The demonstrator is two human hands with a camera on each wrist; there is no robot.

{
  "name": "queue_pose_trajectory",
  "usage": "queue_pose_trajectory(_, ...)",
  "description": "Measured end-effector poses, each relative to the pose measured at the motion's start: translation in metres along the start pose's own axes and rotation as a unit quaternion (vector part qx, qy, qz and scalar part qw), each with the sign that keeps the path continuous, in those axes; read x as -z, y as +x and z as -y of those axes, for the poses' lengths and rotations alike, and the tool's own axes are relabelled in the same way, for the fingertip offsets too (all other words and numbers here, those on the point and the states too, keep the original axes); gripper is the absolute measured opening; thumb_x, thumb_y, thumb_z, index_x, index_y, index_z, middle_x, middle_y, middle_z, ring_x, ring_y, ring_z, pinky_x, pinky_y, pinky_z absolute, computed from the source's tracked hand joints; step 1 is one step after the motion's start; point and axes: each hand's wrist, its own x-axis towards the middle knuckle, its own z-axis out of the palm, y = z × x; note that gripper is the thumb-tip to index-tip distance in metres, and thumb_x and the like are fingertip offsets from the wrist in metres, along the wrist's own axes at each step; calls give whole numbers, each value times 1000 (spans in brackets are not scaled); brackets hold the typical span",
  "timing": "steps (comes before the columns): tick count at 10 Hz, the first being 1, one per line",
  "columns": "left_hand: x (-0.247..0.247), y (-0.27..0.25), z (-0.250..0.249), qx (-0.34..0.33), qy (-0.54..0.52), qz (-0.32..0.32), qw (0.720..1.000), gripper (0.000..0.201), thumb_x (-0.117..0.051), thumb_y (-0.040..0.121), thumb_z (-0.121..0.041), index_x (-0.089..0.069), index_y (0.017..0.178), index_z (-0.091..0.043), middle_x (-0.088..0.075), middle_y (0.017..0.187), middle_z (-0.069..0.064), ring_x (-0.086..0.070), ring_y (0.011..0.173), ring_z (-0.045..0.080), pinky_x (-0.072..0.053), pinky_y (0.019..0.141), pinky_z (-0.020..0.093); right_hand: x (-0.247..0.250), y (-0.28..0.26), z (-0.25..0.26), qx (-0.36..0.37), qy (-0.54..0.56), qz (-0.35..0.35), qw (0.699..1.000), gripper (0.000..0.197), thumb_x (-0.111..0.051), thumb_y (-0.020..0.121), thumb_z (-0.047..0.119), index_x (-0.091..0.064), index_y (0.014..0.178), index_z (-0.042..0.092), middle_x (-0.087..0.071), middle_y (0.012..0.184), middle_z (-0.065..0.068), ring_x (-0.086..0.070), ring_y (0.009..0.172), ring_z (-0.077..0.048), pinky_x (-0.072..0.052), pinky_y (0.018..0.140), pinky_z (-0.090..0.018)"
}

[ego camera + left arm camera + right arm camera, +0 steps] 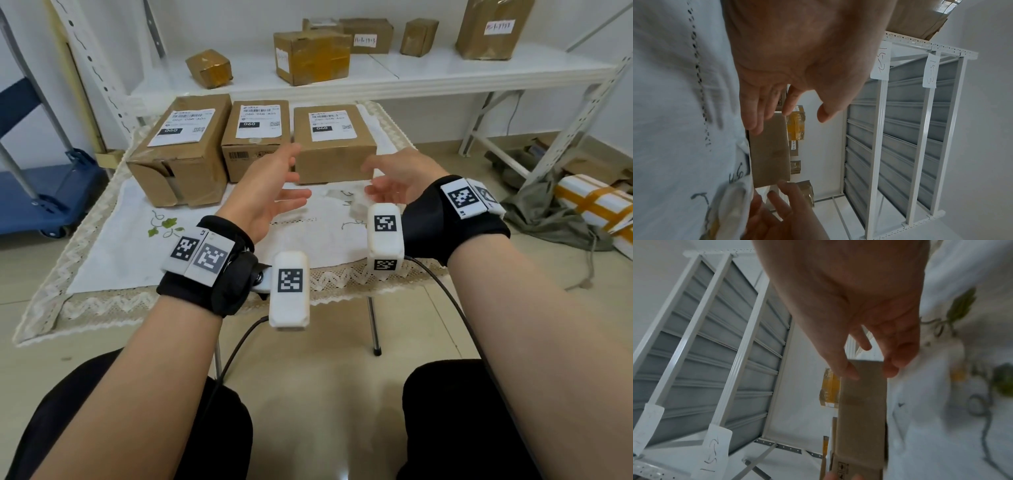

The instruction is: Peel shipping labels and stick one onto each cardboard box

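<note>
My left hand [270, 185] and right hand [394, 181]: both spread, fingers relaxed, palms facing each other, holding nothing, hovering over bench [113, 260] just before right box [334, 161]. I see three boxes in row: left box [178, 161], middle box [255, 150], right one. Each carries label [331, 126] on top. More parcels on shelf [428, 73] behind.

Three boxes [260, 140] in a row on the bench [113, 260], each topped with a label [259, 120]. Left hand [270, 185] and right hand [399, 178] open, palms facing, just before the right box [334, 144].
</note>
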Motion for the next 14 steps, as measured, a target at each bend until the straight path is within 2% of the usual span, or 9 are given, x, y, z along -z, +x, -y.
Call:
queue_pose_trajectory(2, -7, 2, 3, 3, 17, 15, 1000, 48, -51, 104, -46, -53, 140, -16, -60, 129, 5, -72, 105, 23, -57, 82, 31, 8, -2, -14, -1, -86, 21, 996, 34, -73, 88, 7, -62, 118, -4, -72, 98, -16, -60, 65, -20, -56, 70, -32)
queue_pose_trajectory(4, -7, 7, 8, 9, 83, 20, 996, 41, -60, 100, -44, -59, 134, -21, -62, 126, 1, -62, 115, 21, -47, 85, 32, 4, -12, -22, 0, -146, 66, 987, 22, -76, 88, 9, -69, 106, -1, -63, 76, -9, -49, 51, -12, -45, 46, -20)
queue_pose_trajectory(6, -4, 11, 27, -33, 234, 27, 971, 42, -86, 77, -7, -75, 115, -19, -68, 120, 5, -64, 104, 21, -47, 72, 23, -6, -21, -19, 55, -142, 125, 980, 18, -73, 90, 10, -76, 104, -1, -65, 84, -6, -52, 59, -13, -46, 48, -19)
queue_pose_trajectory(7, 0, 8, 25, -49, 236, 29, 970, 24, -82, 80, -5, -77, 101, -16, -74, 106, 6, -64, 83, 17, -48, 65, 20, -4, -21, -17, 104, -82, 66, 989, 10, -63, 94, 7, -73, 97, 8, -61, 78, -4, -52, 57, -13, -45, 45, -20)
queue_pose_trajectory(8, 8, 4, 13, -47, 218, 43, 974, 14, -78, 83, -6, -77, 90, -18, -73, 95, 1, -60, 81, 12, -45, 66, 17, -1, -18, -19, 129, -74, 36, 988, 41, -45, 94, -8, -73, 112, 18, -54, 79, -5, -50, 57, -13, -46, 44, -21)
queue_pose_trajectory(10, 17, 1, 4, -44, 199, 64, 977, 17, -77, 86, -10, -78, 100, -18, -76, 105, 0, -63, 88, 12, -49, 73, 23, -9, -20, -19, 119, -86, 66, 987, 34, -46, 94, -3, -77, 101, 9, -64, 80, -4, -51, 62, -14, -46, 48, -21)
queue_pose_trajectory(12, 5, 5, 24, -73, 364, -22, 928, 61, -88, 73, -46, -68, 128, -27, -64, 132, -1, -56, 125, 23, -41, 110, 47, -14, -16, -23, 118, -79, -23, 990, 36, -46, 94, 5, -79, 96, 18, -64, 91, -1, -51, 74, -16, -44, 61, -27)
queue_pose_trajectory(13, 14, 8, 15, -84, 307, -5, 948, 75, -89, 74, -42, -59, 141, -24, -54, 145, -1, -51, 132, 19, -43, 107, 37, -13, -13, -22, 145, -66, -63, 985, 33, -47, 95, 10, -78, 96, 21, -66, 100, 4, -49, 77, -12, -40, 62, -25)
queue_pose_trajectory(14, 26, 4, 8, -91, 252, -24, 963, 71, -88, 76, -40, -60, 139, -26, -58, 139, -3, -53, 122, 14, -42, 81, 24, -15, -13, -19, 155, -40, -77, 984, 30, -47, 95, 12, -76, 96, 21, -67, 107, 1, -47, 73, -9, -37, 58, -23)
